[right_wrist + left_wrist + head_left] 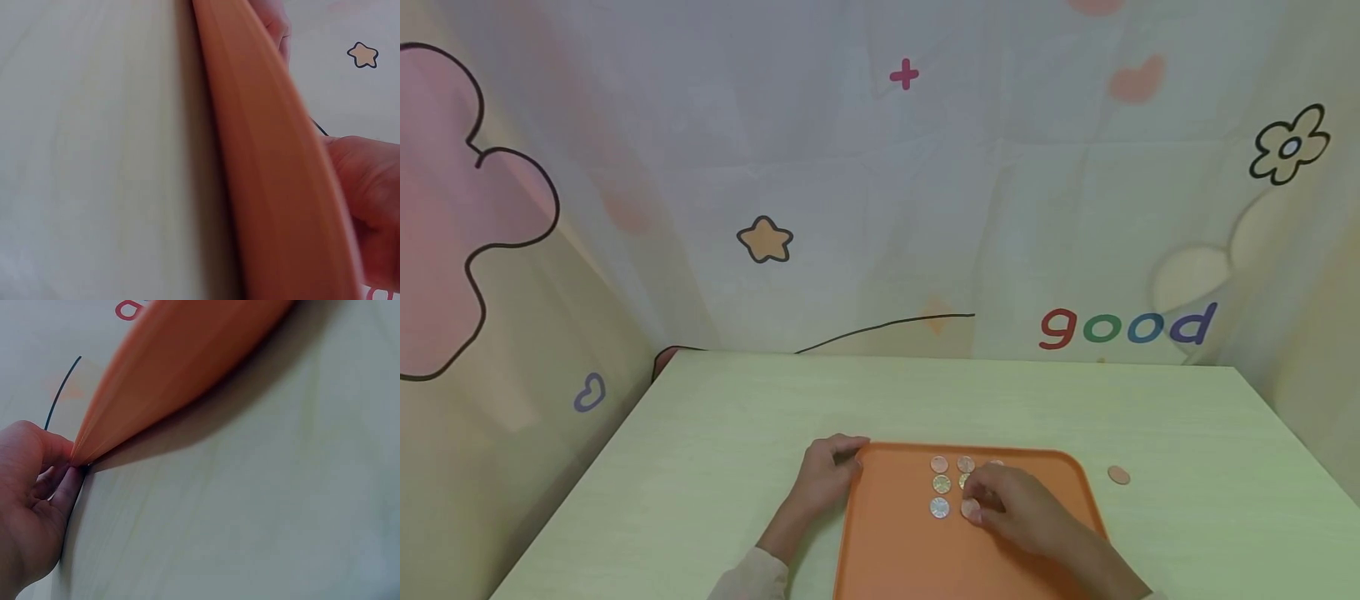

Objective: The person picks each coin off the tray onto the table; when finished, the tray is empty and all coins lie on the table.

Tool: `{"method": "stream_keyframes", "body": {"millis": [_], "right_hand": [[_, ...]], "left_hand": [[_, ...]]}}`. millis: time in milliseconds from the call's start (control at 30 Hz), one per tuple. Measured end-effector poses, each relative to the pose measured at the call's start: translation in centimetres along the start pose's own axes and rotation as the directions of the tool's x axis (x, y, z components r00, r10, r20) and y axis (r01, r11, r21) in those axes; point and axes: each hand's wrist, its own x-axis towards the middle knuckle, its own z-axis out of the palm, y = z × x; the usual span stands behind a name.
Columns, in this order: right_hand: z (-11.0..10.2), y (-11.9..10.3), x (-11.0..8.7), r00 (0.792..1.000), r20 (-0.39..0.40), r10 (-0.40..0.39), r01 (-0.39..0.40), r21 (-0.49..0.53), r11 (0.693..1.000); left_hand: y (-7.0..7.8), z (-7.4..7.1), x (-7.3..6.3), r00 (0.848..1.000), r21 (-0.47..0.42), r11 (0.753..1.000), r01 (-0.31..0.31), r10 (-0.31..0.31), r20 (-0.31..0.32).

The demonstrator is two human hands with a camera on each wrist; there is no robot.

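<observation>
We see L hand [827, 473] pinching orange tray [895, 550] at far-L corner, R hand [1024, 510] pinching copper coin [969, 507], on or just over tray (can't tell), just R of silver coin [939, 507]. Lone coin [1118, 475] on table [700, 450], R of tray.

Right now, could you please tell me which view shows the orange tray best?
The head view: it looks down into the orange tray, showing its floor and much of its rim, though the near edge is out of frame. Both wrist views show only part of its outer wall.
</observation>
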Motion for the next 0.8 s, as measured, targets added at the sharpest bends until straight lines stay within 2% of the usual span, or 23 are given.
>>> {"method": "stream_keyframes", "body": {"millis": [300, 633, 800], "right_hand": [[0.1, 0.3, -0.3, 0.998, 0.016, -0.063, 0.062, 0.037, 0.997], [-0.2, 1.0, -0.7, 0.998, 0.046, -0.044, 0.04, 0.084, 0.996], [-0.3, 1.1, -0.9, 0.997, 0.073, -0.019, 0.008, 0.144, 0.99]], "left_hand": [[0.0, 0.0, 0.1, 1.0, 0.031, 1.0, 0.002, -0.003, 0.02], [0.0, 0.0, 0.1, 0.999, 0.018, 1.0, 0.013, -0.014, 0.03], [-0.2, 0.0, 0.2, 1.0, 0.019, 1.0, 0.012, -0.012, 0.027]]}}
